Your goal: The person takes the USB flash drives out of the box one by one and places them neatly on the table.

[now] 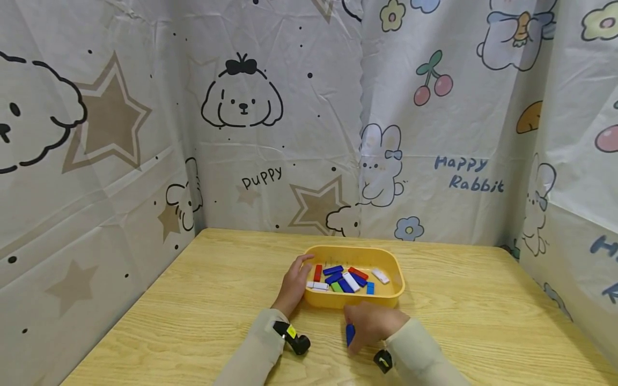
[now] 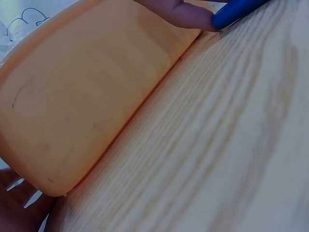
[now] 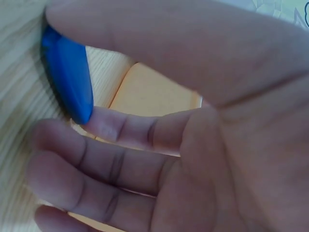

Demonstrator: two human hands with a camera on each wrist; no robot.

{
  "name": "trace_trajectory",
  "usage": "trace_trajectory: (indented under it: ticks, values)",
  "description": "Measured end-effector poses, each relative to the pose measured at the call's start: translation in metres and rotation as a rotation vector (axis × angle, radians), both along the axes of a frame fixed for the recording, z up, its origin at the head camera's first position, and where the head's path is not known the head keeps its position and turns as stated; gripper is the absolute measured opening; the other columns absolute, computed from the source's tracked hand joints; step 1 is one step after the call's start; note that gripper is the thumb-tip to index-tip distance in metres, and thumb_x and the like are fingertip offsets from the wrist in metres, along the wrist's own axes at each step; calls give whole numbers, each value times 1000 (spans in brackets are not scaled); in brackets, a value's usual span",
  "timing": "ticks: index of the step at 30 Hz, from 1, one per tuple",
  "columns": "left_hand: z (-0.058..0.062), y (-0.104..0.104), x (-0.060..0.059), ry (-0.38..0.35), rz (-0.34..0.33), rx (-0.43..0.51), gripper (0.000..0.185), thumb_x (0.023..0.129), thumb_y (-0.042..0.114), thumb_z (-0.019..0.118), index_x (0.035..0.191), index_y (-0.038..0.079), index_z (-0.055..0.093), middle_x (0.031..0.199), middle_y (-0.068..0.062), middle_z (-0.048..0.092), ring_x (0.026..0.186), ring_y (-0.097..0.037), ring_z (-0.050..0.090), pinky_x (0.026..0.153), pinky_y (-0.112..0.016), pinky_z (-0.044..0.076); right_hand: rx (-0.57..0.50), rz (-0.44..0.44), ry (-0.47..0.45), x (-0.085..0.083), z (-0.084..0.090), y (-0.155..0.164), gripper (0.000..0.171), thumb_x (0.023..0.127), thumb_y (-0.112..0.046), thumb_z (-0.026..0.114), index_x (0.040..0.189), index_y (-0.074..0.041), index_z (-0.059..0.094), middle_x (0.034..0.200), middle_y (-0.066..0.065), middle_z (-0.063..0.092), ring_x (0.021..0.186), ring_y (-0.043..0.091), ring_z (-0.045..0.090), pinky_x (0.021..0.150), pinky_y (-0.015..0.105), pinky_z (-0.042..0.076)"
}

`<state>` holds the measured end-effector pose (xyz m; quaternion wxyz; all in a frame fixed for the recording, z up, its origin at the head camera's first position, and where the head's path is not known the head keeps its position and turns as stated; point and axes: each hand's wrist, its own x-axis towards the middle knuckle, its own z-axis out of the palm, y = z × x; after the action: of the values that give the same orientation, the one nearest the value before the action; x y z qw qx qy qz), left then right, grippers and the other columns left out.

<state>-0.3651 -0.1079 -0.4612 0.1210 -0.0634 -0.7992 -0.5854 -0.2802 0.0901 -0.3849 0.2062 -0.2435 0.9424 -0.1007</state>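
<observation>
A yellow plastic bin (image 1: 333, 302) stands on the table, with several small red, blue, white and green blocks lying in it. My left hand (image 1: 291, 284) holds the bin's left end, its fingers at the rim and side wall. In front of the bin, my right hand (image 1: 374, 324) pinches a blue block (image 3: 71, 77) by its two ends, between thumb and index finger. The block is long and narrow and sits close over the wood. The other right fingers (image 3: 91, 188) are bent beside it, with the palm showing in the right wrist view.
The light wood table (image 1: 232, 268) stretches out on both sides of the bin. A white printed cloth (image 1: 270, 161) hangs behind the table and along its left and right sides. Each wrist carries a small black camera (image 1: 300, 343).
</observation>
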Motion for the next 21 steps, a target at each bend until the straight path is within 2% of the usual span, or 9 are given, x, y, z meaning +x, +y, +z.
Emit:
trace_trajectory:
  ticks: [10,21]
  values:
    - [0,1,0,-4,2,-1,35,100,27,42,132,15,54,145,-10,45,137,-32,36,111,-55,24,12,-10,23,2,-1,1,40,70,-29,85,94,-16,56,79,-5,54,70,13,49,67,28,43]
    - [-1,0,0,5,-1,-6,35,101,26,42,131,15,54,144,-11,45,136,-32,36,110,-55,25,24,-9,8,0,0,1,42,69,-32,86,94,-16,57,79,-6,55,70,12,50,66,28,42]
